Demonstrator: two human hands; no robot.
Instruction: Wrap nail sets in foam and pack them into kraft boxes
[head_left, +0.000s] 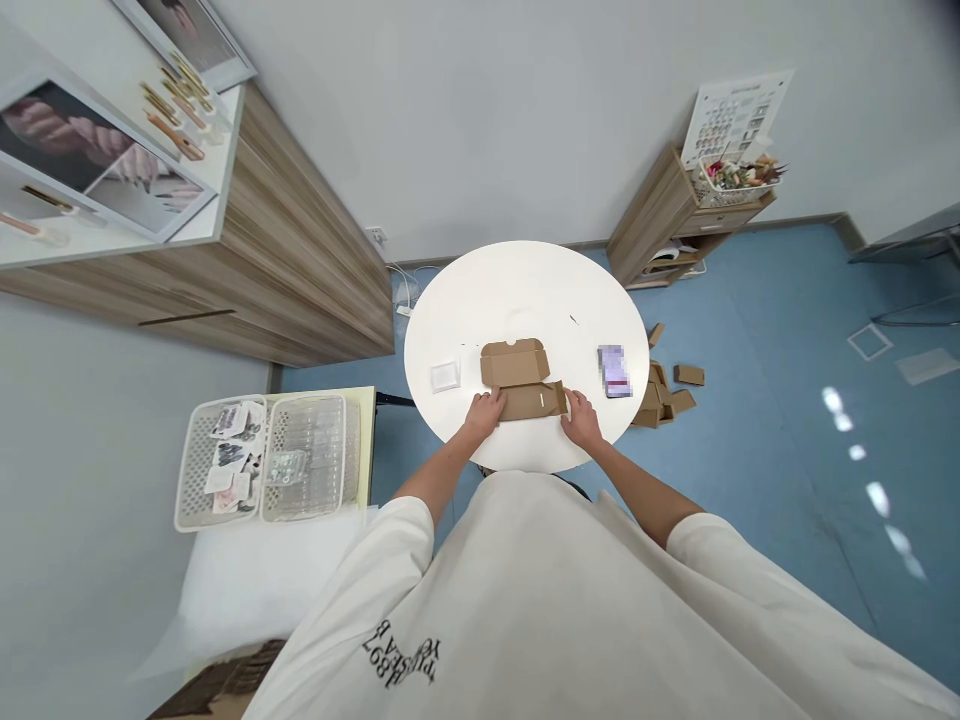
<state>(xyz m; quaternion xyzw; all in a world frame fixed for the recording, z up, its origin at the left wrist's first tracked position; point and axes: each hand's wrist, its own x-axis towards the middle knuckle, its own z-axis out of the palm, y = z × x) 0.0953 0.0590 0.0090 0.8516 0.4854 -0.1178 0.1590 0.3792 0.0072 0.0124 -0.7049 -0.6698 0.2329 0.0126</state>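
A brown cardboard box (pixel 516 366) lies unfolded on the round white table (pixel 517 290), its lid panel spread away from me. My left hand (pixel 485 412) grips the box's near left corner, fingers closed on the edge. At the near right end, my right hand (pixel 581 418) has its fingers against a raised side flap. A small white square item (pixel 445 376) lies left of the box. To the right is a purple item (pixel 614 371), its surface blurred out.
Several brown boxes (pixel 660 395) lie on the blue floor right of the table. White baskets (pixel 307 455) with packets and clear plastic cases stand at the left. A wooden cabinet (pixel 300 230) and a small shelf unit (pixel 652 215) stand behind.
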